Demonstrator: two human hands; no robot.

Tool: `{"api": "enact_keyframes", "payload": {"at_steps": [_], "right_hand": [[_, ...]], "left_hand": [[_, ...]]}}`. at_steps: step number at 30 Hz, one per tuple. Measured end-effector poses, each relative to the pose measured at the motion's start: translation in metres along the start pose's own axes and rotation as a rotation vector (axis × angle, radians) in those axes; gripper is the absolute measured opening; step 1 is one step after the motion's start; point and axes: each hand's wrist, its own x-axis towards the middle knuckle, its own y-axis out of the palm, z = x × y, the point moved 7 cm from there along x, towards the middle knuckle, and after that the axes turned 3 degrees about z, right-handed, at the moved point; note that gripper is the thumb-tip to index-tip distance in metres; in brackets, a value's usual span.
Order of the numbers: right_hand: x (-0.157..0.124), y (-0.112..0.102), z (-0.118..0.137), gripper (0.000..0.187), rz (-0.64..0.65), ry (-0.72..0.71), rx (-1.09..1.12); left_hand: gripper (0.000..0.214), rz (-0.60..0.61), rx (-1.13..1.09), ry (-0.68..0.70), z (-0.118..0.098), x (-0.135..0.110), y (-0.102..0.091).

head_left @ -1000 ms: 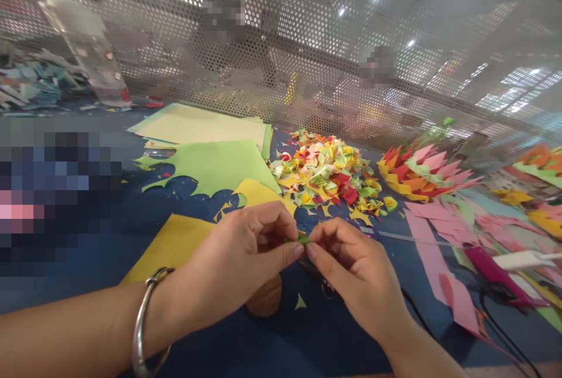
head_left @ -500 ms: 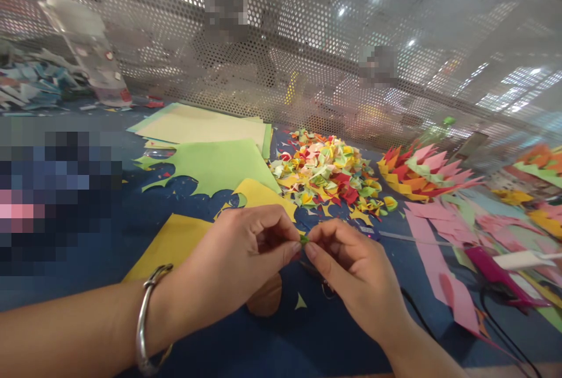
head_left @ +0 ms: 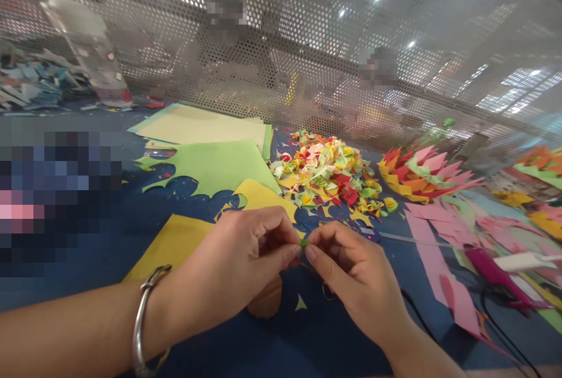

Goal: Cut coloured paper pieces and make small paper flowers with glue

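A tiny green piece of paper (head_left: pixel 304 243) is pinched between my two hands, fingertips nearly meeting. My left hand (head_left: pixel 246 255), with a silver bangle at the wrist, grips its left end between thumb and forefinger. On the other end, the thumb and forefinger of my right hand (head_left: pixel 357 272) are closed. Most of the piece is hidden by the fingers. Beneath my left hand lies a round brown object (head_left: pixel 266 297), partly covered. A small pale green paper scrap (head_left: pixel 301 303) rests on the dark blue table (head_left: pixel 325 343) below the hands.
Ahead is a heap of small folded paper pieces (head_left: pixel 333 167). Green paper with cut-out edges (head_left: pixel 219 164) and a yellow sheet (head_left: pixel 169 243) lie left. At right are pink paper strips (head_left: pixel 430 255), a magenta glue gun (head_left: pixel 504 278) with a black cord, and a pointed paper ring (head_left: pixel 425 173).
Both hands stay almost in place, still pinching the green piece. Only slight finger movement shows.
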Motion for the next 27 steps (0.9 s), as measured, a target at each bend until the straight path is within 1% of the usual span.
{"api": "enact_keyframes", "payload": {"at_steps": [7, 10, 12, 17, 23, 27], "right_hand": [[0.0015, 0.0018, 0.0019, 0.017, 0.016, -0.027, -0.016], [0.0006, 0.0014, 0.0021, 0.016, 0.018, -0.031, -0.027], [0.0, 0.0014, 0.0021, 0.017, 0.02, -0.028, -0.031], [-0.0002, 0.0038, 0.0037, 0.017, 0.03, -0.031, -0.048], [0.0018, 0.0044, 0.0056, 0.017, 0.032, -0.048, -0.033], [0.001, 0.0037, 0.003, 0.018, 0.032, -0.019, -0.012]], "left_hand": [[0.009, -0.006, 0.063, 0.035, -0.0017, -0.001, 0.0001], [0.006, -0.011, 0.036, 0.039, -0.004, 0.0004, 0.0007], [0.001, -0.006, 0.01, 0.018, -0.0038, 0.0018, 0.0016], [0.008, 0.05, -0.007, -0.045, 0.0025, 0.0042, 0.0069], [0.01, 0.049, 0.009, -0.015, 0.0024, 0.0018, 0.0077], [0.012, 0.062, -0.029, 0.003, -0.0025, 0.001, 0.0075]]}}
